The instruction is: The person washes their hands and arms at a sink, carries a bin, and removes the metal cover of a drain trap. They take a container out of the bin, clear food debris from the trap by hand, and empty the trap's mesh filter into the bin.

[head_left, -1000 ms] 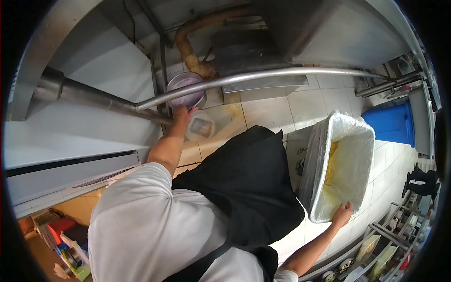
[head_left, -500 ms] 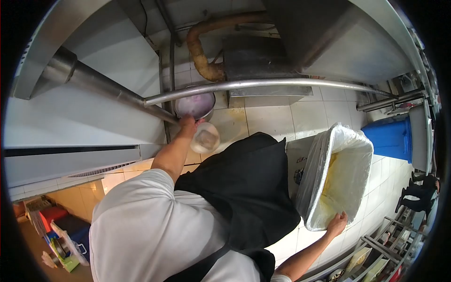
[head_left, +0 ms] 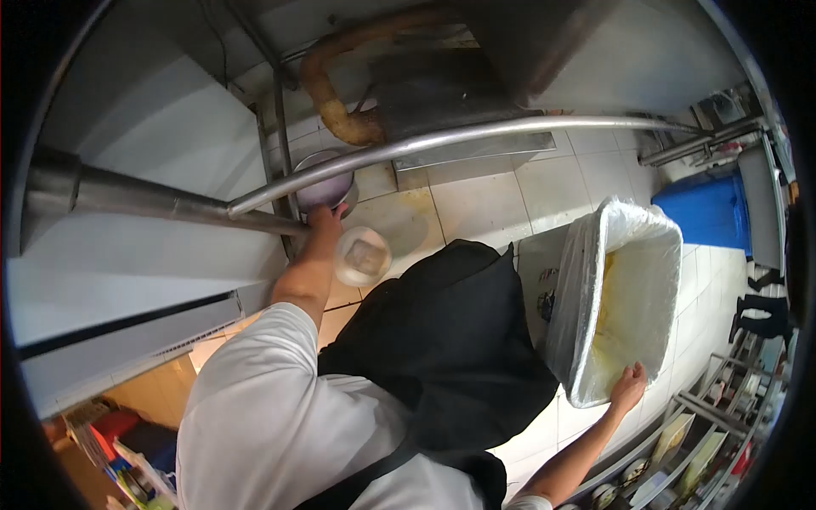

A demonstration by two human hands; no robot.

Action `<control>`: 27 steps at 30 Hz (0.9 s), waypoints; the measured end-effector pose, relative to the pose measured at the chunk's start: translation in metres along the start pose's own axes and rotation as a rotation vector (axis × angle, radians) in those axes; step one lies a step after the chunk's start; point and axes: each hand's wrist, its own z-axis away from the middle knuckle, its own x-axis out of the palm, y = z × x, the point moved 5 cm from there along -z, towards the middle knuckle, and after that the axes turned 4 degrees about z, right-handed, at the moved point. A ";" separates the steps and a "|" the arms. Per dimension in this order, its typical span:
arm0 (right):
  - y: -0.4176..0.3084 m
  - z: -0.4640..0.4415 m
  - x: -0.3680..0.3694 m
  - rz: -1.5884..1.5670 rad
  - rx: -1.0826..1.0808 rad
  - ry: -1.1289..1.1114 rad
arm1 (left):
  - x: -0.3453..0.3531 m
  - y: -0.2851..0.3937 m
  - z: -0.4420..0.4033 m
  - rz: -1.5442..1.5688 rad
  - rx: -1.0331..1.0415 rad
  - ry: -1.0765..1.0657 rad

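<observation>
Since half a second ago, my left hand (head_left: 323, 218) and the steel pot (head_left: 348, 194) have drawn slightly away from the translucent tub (head_left: 380, 260). I have those fingers clamped on the pot's near rim, with purple showing inside; the pot sits low behind the tubular metal rail (head_left: 476, 134), left of a metal box (head_left: 450, 85) and just below a brown pipe (head_left: 336, 102). On my other side, the right hand (head_left: 627, 388) touches the near rim of a liner-covered waste bin (head_left: 585, 327), yellow-streaked inside; whether its fingers pinch the plastic, I cannot tell. Square floor tiles (head_left: 476, 204) run tan and stained near the tub, whiter beyond the bin, towards a blue container (head_left: 705, 208) and another person's dark-clad legs (head_left: 761, 316)
</observation>
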 end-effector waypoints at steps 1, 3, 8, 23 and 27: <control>-0.006 0.001 -0.003 -0.004 0.006 -0.007 | 0.000 -0.005 -0.007 -0.045 -0.013 0.004; -0.004 -0.002 0.000 0.005 0.012 -0.036 | 0.001 -0.013 -0.022 -0.124 -0.026 0.008; -0.002 -0.003 0.001 0.026 0.027 -0.036 | 0.007 -0.020 -0.064 -0.229 0.012 0.082; 0.008 -0.008 0.007 0.012 0.033 -0.024 | -0.017 0.006 -0.146 -0.119 0.062 0.142; 0.011 -0.010 0.009 -0.010 0.025 -0.037 | -0.029 -0.001 -0.167 0.144 0.054 0.176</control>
